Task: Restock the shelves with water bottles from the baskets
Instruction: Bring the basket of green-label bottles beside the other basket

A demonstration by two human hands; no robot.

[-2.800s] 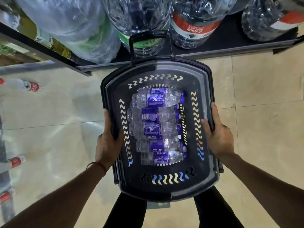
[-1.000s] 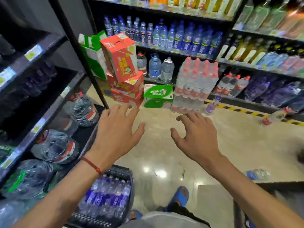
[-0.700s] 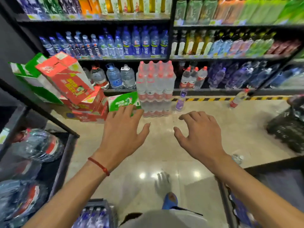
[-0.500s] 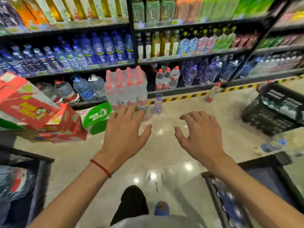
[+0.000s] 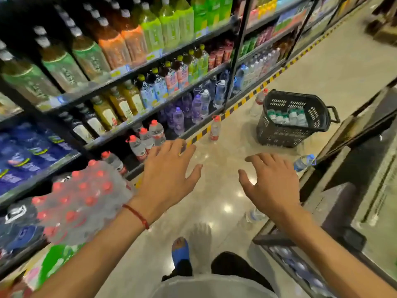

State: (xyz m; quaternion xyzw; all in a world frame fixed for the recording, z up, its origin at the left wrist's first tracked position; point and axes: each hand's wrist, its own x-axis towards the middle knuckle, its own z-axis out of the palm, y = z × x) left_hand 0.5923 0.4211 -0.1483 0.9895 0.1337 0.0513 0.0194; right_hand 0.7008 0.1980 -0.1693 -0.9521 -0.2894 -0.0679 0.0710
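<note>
So here's what we've got. A long run of drink shelves (image 5: 150, 108) fills everything left of and beyond the left fingers, and the shiny tiled floor (image 5: 219, 190) runs ahead under both hands. One shrink-wrapped pack (image 5: 81, 198) of red-capped water bottles sits down-left of the left wrist. One black basket (image 5: 294, 125) stands upright on the floor well past the right fingertips. It has green-labelled bottles inside, too blurry for us to count.

Both arms reach forward, palms down, hovering over the aisle. On the left hand (image 5: 167, 179) the fingers are spread and nearly straight, thumb out, holding nothing. The right hand (image 5: 272, 186) is splayed with a slight curl and is also empty. The thumbs face each other with a gap between.

We clearly make out three loose bottles on the floor:
- a red-capped bottle (image 5: 215, 128) standing just beyond the left fingertips
- a second standing bottle (image 5: 258, 102) just beside the basket
- a blue-capped bottle (image 5: 304, 162) lying on its side just right of the right fingers

There are four red-capped shelf bottles (image 5: 144, 138) just left of the left fingertips, and one red bracelet (image 5: 136, 216) on the left wrist.
</note>
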